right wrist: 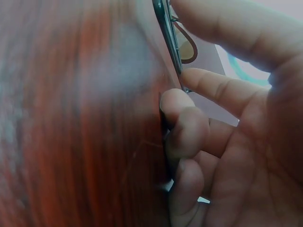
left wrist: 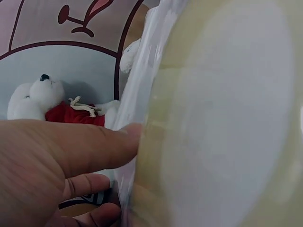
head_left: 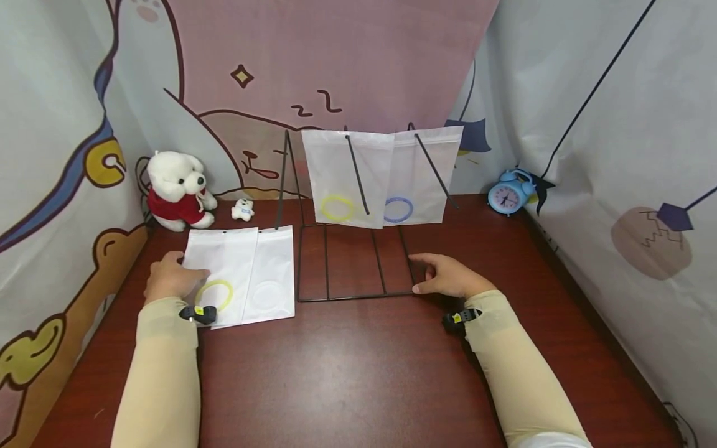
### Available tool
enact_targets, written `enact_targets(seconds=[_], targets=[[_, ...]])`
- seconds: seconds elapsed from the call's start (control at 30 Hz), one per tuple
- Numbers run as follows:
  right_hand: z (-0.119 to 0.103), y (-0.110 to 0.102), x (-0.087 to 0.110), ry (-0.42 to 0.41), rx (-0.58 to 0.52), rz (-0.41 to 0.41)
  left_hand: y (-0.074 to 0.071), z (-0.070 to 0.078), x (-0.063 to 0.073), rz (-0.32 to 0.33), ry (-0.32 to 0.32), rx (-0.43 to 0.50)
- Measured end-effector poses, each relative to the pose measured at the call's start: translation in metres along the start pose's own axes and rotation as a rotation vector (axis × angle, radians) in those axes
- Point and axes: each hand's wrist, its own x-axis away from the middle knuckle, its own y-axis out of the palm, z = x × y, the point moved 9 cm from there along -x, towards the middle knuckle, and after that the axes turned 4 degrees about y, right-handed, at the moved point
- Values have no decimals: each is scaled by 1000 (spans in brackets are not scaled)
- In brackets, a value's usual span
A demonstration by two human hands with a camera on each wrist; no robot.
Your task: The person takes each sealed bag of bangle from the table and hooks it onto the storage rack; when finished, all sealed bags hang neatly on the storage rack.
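My left hand [head_left: 172, 278] is at the left edge of a white pouch with a yellow ring print [head_left: 224, 264], its thumb against the pouch. Another white pouch with a pale ring [head_left: 274, 274] lies under its right side. My right hand [head_left: 450, 275] touches the right side of the black wire rack's base [head_left: 358, 297] with thumb and index fingertips. Its other fingers are curled over the tabletop in the right wrist view. On the rack's middle prong hangs a yellow-ring pouch [head_left: 342, 165], overlapping a blue-ring pouch [head_left: 428, 177] on the right prong. The left prong [head_left: 282, 180] holds no pouch.
A white plush bear in red [head_left: 176, 193] sits at the back left, beside a small white toy [head_left: 243, 210]. A blue alarm clock [head_left: 510, 191] stands at the back right. Printed cloth walls [head_left: 336, 56] surround the brown tabletop [head_left: 336, 373].
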Motion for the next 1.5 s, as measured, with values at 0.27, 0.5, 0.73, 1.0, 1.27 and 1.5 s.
enact_targets(seconds=[0.27, 0.5, 0.73, 1.0, 1.27, 1.5], targets=[[0, -1, 1, 17, 20, 10, 0, 11, 7, -5, 22, -42], [-1, -1, 1, -2, 17, 7, 0, 15, 5, 3, 75, -89], [0, -1, 0, -13, 13, 5, 2, 17, -1, 0, 117, -137], [1, 0, 0, -4, 18, 4, 2, 14, -2, 16, 120, -120], [-3, -1, 3, 3, -9, -3, 1, 18, 3, 40, 113, -30], [-3, -1, 2, 6, -2, -1, -1, 24, 4, 44, 146, 27]])
